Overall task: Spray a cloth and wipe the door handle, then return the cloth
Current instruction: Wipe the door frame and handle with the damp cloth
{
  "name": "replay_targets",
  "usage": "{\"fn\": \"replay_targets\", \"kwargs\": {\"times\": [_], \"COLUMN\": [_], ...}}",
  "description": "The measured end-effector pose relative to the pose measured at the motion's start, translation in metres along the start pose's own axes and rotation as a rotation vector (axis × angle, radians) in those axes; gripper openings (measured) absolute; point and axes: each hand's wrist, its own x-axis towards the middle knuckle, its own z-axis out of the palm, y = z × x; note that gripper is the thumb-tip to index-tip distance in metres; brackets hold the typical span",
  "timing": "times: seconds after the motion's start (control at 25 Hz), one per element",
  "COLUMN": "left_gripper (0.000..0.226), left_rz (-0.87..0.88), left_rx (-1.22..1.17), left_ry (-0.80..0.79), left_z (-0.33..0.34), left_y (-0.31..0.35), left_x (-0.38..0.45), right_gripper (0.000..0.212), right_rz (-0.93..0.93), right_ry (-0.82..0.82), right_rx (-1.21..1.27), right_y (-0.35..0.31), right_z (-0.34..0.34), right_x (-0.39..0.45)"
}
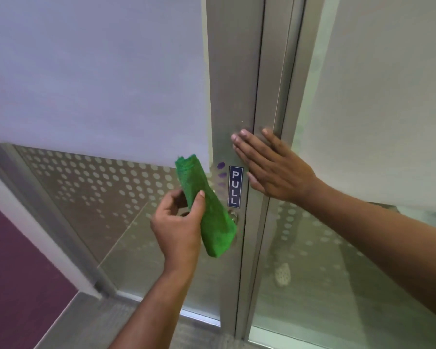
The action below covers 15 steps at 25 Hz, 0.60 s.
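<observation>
My left hand (179, 222) grips a folded green cloth (207, 212), held upright in front of the metal door stile. The cloth's lower end covers most of a small round metal lock or handle fitting (233, 217) below a blue PULL sign (235, 186). My right hand (272, 165) lies flat with fingers spread against the door's metal frame (233, 84), just above and right of the sign, holding nothing. No spray bottle is in view.
Glass door panels with white film and a dotted pattern stand on both sides (98, 79). A purple wall (15, 260) is at the lower left. Grey floor and the door threshold (106, 321) lie below.
</observation>
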Motion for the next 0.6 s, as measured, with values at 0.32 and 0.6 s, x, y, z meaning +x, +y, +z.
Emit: {"fn": "replay_targets", "kwargs": {"times": [0.32, 0.6], "left_gripper": [0.034, 0.032], "left_rz": [0.551, 0.655], "left_rx": [0.422, 0.479], "left_ry": [-0.170, -0.198], "left_z": [0.050, 0.067], "left_y": [-0.048, -0.070], "left_x": [0.043, 0.048], "right_gripper": [0.070, 0.070], "right_rz": [0.010, -0.012], "right_ry": [0.089, 0.094], "right_rx": [-0.055, -0.080], "right_y": [-0.006, -0.006], "right_z": [0.004, 0.006], "right_x": [0.002, 0.005]}}
